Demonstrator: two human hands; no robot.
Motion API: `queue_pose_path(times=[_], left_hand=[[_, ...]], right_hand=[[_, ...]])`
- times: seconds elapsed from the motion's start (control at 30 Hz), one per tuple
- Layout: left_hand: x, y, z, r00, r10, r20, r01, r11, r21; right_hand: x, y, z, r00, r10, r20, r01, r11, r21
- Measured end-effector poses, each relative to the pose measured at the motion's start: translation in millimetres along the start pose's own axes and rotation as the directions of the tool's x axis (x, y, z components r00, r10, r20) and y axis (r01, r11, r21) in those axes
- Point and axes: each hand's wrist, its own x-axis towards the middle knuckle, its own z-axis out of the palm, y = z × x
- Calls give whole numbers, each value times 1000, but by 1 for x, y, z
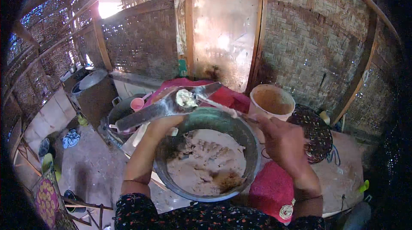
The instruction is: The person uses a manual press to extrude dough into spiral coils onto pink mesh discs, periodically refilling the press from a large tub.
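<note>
My left hand (166, 123) is beneath a long, dark, slightly curved flat piece (143, 117) and supports it over the far rim of a big metal basin (159, 168); its fingers are mostly hidden. A whitish, dough-like lump (185, 98) lies on that piece. In my closed right hand (284, 143) is a thin stick-like utensil (219, 106), its far tip at the lump. The basin holds a pale brown, crumbly mass (201, 157) with a darker patch near its front.
Beyond the basin are red cloth (234, 99) and a white bucket (272, 100). A dark woven basket (312, 135) stands at the right. Farther left are a pink dipper (137, 104) in a dark pan and a lidded pot (92, 80). Another red cloth (272, 191) lies beside the basin.
</note>
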Motion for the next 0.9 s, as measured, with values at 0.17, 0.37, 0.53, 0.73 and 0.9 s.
queue_pose_path(times=[0.17, 0.37, 0.53, 0.73, 0.9], left_hand=[[8, 13, 16, 882, 302, -363, -344, 937, -56], [19, -14, 3, 946, 105, -305, -209, 919, -333], [1, -14, -34, 954, -25, -299, -46, 973, -227], [4, 0, -73, 971, -98, -219, -237, -269, -933], [3, 47, -34, 988, 111, -106, 8, -728, -685]], right_hand=[[16, 0, 87, 986, 139, -93, -54, 789, 611], [-11, 10, 98, 993, 51, 108, -114, 676, 728], [-30, 10, 118, 659, 48, 750, -63, 998, -8], [-23, 21, 155, 933, -256, 252, 78, 829, 554], [-14, -45, 136, 654, -261, 710, -647, -678, 348]])
